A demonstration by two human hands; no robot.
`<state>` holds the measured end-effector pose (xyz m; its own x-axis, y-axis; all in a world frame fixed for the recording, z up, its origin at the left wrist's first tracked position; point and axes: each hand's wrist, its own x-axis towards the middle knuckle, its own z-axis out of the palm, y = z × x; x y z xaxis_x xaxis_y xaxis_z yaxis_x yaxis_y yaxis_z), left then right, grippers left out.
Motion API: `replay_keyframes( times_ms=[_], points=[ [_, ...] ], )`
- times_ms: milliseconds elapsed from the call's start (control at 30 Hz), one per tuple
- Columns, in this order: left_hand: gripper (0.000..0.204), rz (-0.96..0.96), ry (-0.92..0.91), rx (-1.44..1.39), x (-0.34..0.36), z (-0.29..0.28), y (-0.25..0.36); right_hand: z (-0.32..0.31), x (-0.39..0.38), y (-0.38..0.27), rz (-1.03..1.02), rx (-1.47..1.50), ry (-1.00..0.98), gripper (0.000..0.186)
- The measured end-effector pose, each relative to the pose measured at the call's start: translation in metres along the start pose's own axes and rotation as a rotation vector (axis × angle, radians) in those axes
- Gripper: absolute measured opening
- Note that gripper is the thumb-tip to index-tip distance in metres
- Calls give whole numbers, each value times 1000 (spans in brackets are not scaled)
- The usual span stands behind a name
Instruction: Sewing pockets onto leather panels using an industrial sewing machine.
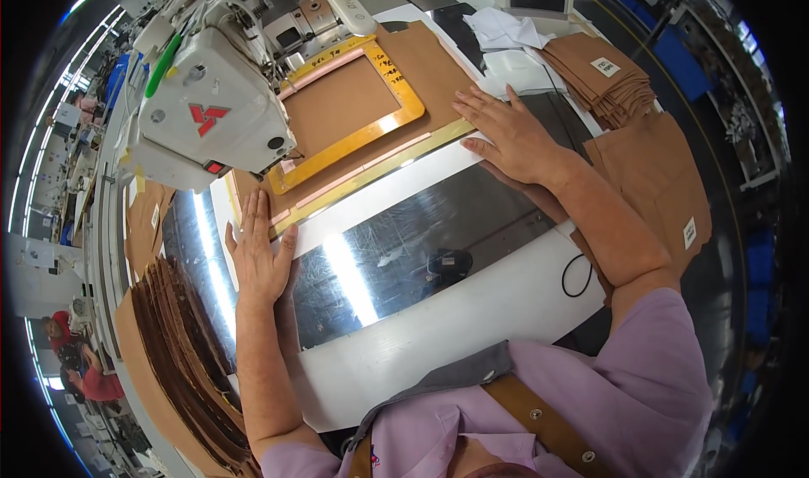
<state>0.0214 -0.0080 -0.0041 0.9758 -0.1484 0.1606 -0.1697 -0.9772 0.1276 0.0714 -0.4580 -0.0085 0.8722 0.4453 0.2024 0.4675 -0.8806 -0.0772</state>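
My left hand [262,257] lies flat, fingers stretched, at the near left corner of a brown panel [438,64]. At the panel's right end rests my right hand [516,138], fingers spread over the end of a straight yellowish strip [371,177]. The strip runs along the panel's near edge between both hands. A yellow rectangular frame [410,107] with handwritten marks lies on the panel, with brown material showing through its opening. Over the frame's left side stands a white sewing machine head [190,112], hiding part of it. Neither hand holds anything.
A shiny metal plate [379,267] lies before me, with a small dark object [448,263] showing on it. Brown pieces are stacked at right [594,82] and left [181,343]. White cloth [506,32] lies at the back. People [88,377] sit far left.
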Motion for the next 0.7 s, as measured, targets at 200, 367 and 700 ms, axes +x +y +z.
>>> replay_keyframes(
  times_ms=[200, 367, 700],
  points=[
    [86, -17, 10, 72, 9, 2, -2, 4, 3, 0, 26, -28, 19, 70],
    [85, -22, 9, 72, 10, 2, -2, 1, 4, -1, 42, -51, 13, 71],
    [80, 47, 186, 18, -7, -3, 10, 2, -3, 0, 11, 14, 152, 65]
  ],
)
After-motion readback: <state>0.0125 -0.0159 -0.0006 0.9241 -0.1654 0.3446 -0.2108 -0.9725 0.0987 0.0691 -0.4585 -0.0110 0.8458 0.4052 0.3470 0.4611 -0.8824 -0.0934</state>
